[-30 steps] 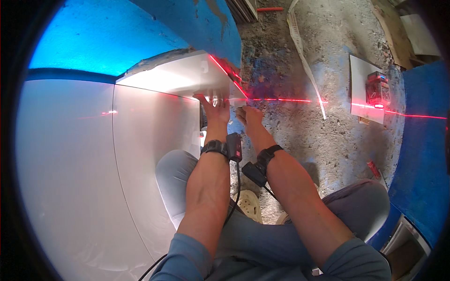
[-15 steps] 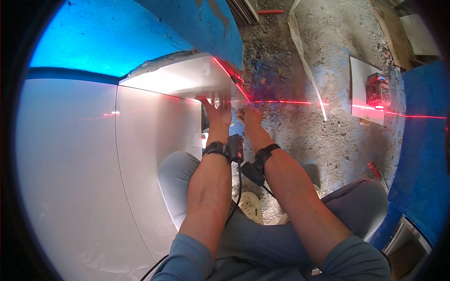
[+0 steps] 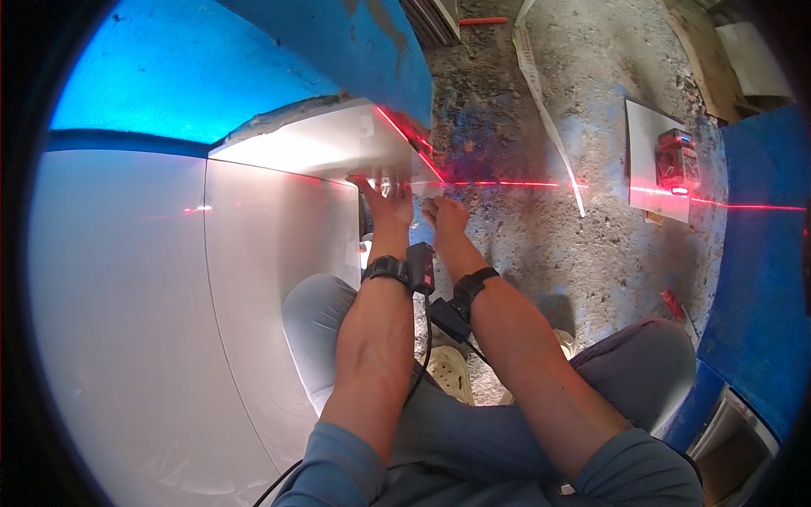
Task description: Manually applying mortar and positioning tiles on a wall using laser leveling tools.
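Note:
A glossy white tile [image 3: 296, 139] stands against the mortar edge of a blue wall, and its surface mirrors my fingers. My left hand [image 3: 390, 209] presses against its lower part with fingers spread and the thumb out to the left. Close to the tile's right end, my right hand [image 3: 449, 216] is closed, knuckles up. A small greyish bit shows at its fingertips, too small to name. A red laser line runs down the tile's right edge. Larger white tiles [image 3: 118, 296] with a thin joint between them lie to the left.
A red laser level [image 3: 678, 160] sits on a white tile piece [image 3: 646, 152] on the rough floor at right. A pale strip [image 3: 541, 93] lies across the floor. A red-handled tool [image 3: 673, 306] is near the right blue wall [image 3: 760, 279]. Black cables hang from my wrist straps.
My right hand has drawn slightly back toward me from the tile's corner, and the greyish bit at its fingertips shows more. The left hand stays against the tile. The view has shifted a little.

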Available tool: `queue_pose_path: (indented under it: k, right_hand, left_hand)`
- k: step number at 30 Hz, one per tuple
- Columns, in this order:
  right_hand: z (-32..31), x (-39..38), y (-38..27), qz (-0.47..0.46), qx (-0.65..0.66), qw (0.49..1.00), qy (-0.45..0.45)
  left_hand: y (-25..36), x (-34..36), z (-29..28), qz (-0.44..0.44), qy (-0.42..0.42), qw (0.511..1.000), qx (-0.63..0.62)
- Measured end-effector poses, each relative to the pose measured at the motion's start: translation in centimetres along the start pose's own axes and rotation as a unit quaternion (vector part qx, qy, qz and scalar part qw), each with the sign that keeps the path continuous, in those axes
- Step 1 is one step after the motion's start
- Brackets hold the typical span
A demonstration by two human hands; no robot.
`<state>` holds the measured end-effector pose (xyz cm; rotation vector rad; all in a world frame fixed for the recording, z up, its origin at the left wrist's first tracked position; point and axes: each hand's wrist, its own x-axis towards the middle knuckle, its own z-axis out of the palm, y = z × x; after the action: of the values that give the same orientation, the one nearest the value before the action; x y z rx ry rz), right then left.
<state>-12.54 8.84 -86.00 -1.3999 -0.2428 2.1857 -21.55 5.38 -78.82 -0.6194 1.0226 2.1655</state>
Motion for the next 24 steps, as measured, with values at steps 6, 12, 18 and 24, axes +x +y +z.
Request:
queue_pose_path:
  k: [6, 12, 18, 24]
  right_hand:
    - [0.4, 0.0, 0.2, -0.005, -0.021, 1.000, -0.005]
    - [0.2, 0.8, 0.1, -0.017, -0.042, 0.999, 0.004]
    - [-0.4, 0.8, -0.3, -0.034, -0.054, 0.998, 0.003]
    - [-0.5, 1.1, -0.3, -0.052, -0.109, 0.992, -0.033]
  left_hand:
    - [0.4, 0.1, -0.3, 0.007, 0.006, 1.000, -0.008]
    - [0.1, -0.2, 0.2, -0.004, 0.006, 1.000, -0.010]
    - [0.0, -0.5, 0.4, 0.003, -0.002, 1.000, 0.002]
    - [0.6, -0.3, -0.2, 0.005, 0.004, 1.000, -0.003]
